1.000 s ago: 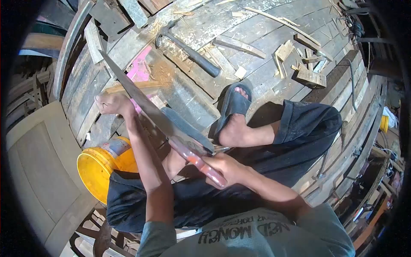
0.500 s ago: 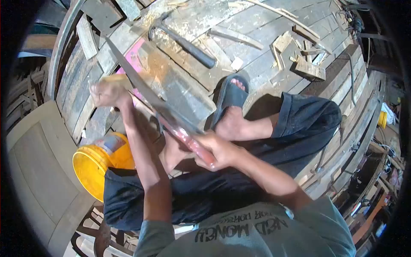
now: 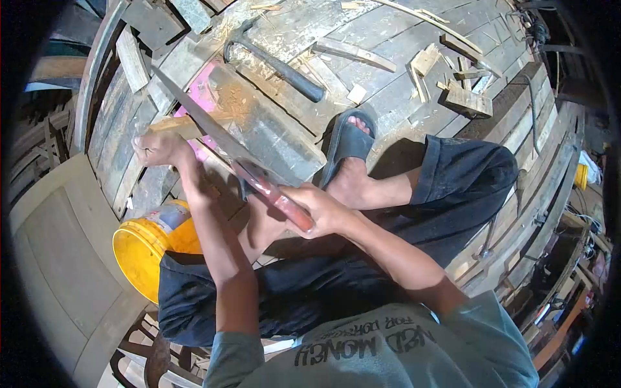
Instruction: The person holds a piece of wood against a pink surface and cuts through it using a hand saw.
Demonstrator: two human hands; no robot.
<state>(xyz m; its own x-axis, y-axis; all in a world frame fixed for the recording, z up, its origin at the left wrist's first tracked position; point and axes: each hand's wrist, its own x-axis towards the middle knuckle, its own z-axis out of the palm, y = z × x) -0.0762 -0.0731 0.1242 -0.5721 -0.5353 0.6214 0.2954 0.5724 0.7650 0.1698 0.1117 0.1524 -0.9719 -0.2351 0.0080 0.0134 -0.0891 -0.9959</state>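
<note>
My right hand [image 3: 317,210] is wrapped round the red handle of a long machete-like blade [image 3: 217,132], which points to the upper left. My left hand [image 3: 158,149] is closed on the near end of a small wooden piece [image 3: 184,126]. The blade crosses over that piece, to the right of my left hand; whether they touch I cannot tell. Under them lies a thick wooden block [image 3: 272,139] with brown sawdust and a pink patch [image 3: 202,97] beside it.
A hammer [image 3: 278,66] lies beyond the block. Wood offcuts [image 3: 469,102] and shavings are scattered at the upper right. A yellow bucket [image 3: 139,242] stands at the left by my knee, near a panelled wooden door [image 3: 65,258]. My sandalled foot [image 3: 349,145] is right of the block.
My right hand and the blade's handle have moved a little up and to the left. My left hand stays in nearly the same place, still on the wooden piece.
</note>
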